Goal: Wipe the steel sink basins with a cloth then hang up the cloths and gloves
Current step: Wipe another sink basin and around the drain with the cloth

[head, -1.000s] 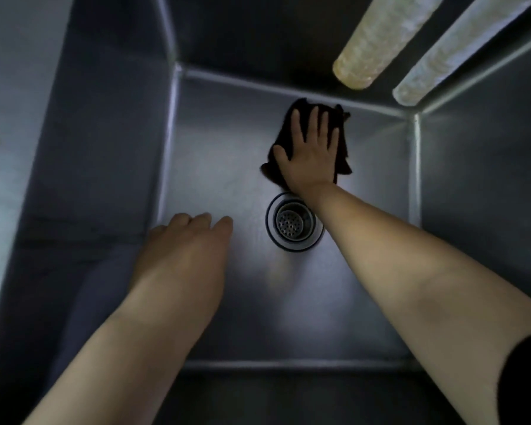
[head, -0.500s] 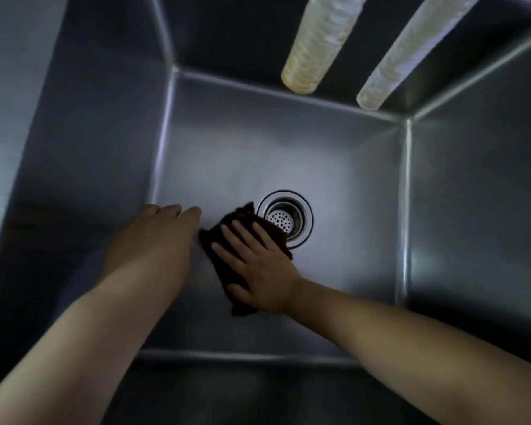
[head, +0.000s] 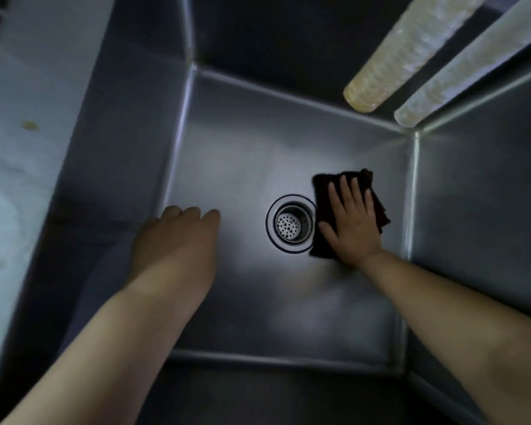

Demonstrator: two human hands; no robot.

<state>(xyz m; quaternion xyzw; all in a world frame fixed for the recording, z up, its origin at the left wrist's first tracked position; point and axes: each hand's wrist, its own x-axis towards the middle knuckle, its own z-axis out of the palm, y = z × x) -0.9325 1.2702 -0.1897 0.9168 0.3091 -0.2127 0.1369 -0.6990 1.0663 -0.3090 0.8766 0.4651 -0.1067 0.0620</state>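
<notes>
We look down in dim, bluish light. To our left a pale worktop (head: 16, 167) carries a small yellowish spot (head: 29, 125). At the upper right two pale, rough-surfaced tubes (head: 411, 53) slant side by side.

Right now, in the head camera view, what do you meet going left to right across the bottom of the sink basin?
Left hand, fingers loosely curled, holding nothing → drain strainer → right hand, pressing flat on the dark cloth just right of the drain → sink basin's right wall.
</notes>
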